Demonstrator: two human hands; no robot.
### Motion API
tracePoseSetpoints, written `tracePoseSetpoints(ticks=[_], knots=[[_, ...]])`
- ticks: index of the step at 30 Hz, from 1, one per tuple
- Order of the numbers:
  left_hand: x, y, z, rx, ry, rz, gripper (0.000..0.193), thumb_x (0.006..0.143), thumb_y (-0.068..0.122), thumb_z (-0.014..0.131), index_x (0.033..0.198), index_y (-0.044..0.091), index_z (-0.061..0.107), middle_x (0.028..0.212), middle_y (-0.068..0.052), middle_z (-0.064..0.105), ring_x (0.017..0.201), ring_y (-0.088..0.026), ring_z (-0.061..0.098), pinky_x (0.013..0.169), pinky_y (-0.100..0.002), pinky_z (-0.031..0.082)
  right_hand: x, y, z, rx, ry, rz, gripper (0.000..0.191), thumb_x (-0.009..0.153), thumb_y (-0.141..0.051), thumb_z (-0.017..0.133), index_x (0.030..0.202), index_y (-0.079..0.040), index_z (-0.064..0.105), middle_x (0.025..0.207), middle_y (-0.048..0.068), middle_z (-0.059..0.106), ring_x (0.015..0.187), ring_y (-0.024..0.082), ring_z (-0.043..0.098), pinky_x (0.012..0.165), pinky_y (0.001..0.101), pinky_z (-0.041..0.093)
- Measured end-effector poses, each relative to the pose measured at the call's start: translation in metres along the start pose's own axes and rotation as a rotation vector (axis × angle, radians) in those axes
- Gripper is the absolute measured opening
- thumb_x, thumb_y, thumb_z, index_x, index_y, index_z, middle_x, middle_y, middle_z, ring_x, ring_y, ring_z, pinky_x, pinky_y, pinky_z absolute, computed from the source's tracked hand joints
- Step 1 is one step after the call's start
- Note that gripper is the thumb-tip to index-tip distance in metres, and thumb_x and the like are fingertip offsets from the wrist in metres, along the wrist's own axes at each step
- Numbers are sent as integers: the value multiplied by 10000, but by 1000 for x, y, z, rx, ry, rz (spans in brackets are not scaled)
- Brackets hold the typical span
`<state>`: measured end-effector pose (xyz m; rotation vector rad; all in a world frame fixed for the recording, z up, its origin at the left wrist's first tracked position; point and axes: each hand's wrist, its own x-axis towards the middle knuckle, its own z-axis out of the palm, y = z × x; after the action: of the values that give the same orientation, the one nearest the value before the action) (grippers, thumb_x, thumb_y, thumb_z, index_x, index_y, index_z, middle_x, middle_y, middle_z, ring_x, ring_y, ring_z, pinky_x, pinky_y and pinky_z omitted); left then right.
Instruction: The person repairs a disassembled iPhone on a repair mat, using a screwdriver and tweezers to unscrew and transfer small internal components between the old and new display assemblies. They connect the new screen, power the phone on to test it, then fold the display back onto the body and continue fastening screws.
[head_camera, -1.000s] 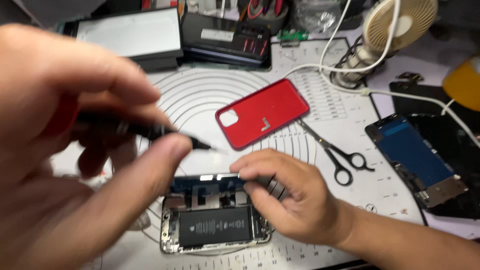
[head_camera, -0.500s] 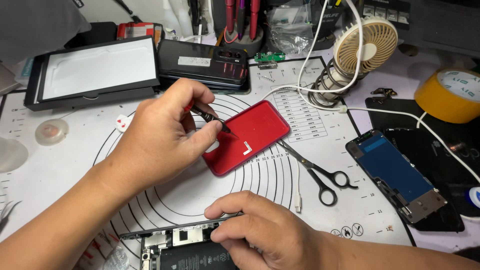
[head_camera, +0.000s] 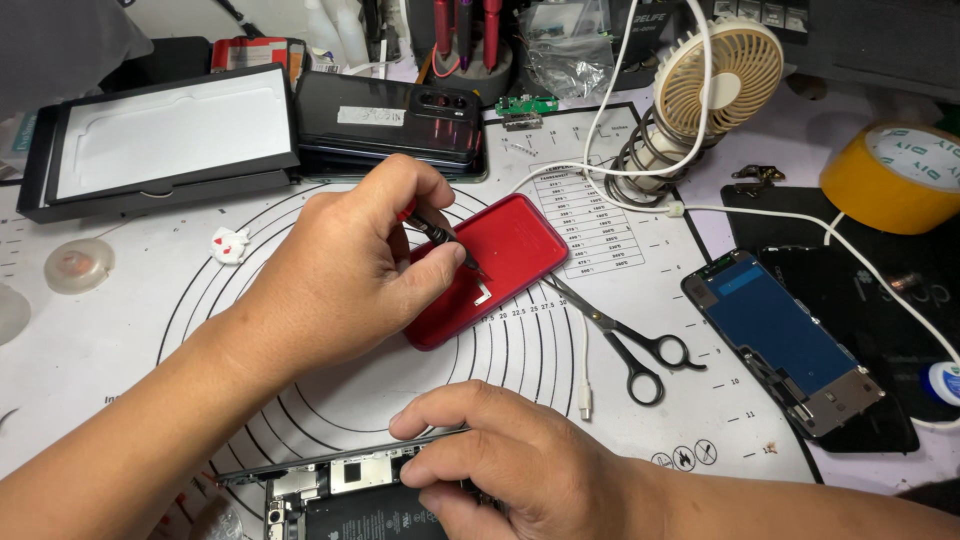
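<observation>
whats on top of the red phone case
A small pale metal piece lies on the red phone case, touched by the tip of the screwdriver in the left hand. That hand covers the case's left end, so anything there is hidden.

A pair of black-handled scissors (head_camera: 625, 340) lies on the white work mat (head_camera: 130, 340), just beside a blue phone screen (head_camera: 785, 345). A small beige fan (head_camera: 715, 75) stands behind them, with a roll of yellow tape (head_camera: 885, 175) to its right. A black open box (head_camera: 165, 140) sits at the far left.
</observation>
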<state>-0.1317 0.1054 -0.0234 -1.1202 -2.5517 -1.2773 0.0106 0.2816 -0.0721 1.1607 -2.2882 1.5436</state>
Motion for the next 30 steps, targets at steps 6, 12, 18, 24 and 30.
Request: tracePoseSetpoints(ticks=[6,12,18,24,30], knots=[[-3,1,-6,-67,57,-18,314,866,120,780,1105,29,598,891,-36,707,611,-64,641,514,-238,529,1,-2,-2,9,6,7,269,961,57,767,1164,-23,610,1394,187,582,1083,184,707,900,244,615],[-39,28,-42,-312,224,-107,309,894,42,773,1130,-2,579,878,-48,645,661,-26,559,529,-196,457,2,-8,-5,96,1,138,205,947,36,713,1131,9,626,1346,186,589,1078,203,693,912,284,590],[-99,46,-56,-463,347,-329,336,902,31,767,1173,-25,575,858,-66,689,630,-39,607,481,-167,458,5,-3,7,406,202,246,171,1000,28,640,1149,-2,562,1300,167,597,1188,187,594,1084,322,473],[-112,41,-41,-640,343,-446,315,899,29,764,1151,-32,585,859,-100,706,675,-77,657,517,-183,495,4,-1,9,367,237,198,169,1008,34,639,1137,-13,539,1313,152,593,1231,178,578,1111,327,473],[-109,43,-40,-603,339,-411,312,909,28,759,1158,-37,583,929,-118,709,783,-113,712,589,-202,547,6,1,8,372,256,190,170,1017,13,655,1146,-16,548,1309,160,603,1222,176,587,1103,336,491]])
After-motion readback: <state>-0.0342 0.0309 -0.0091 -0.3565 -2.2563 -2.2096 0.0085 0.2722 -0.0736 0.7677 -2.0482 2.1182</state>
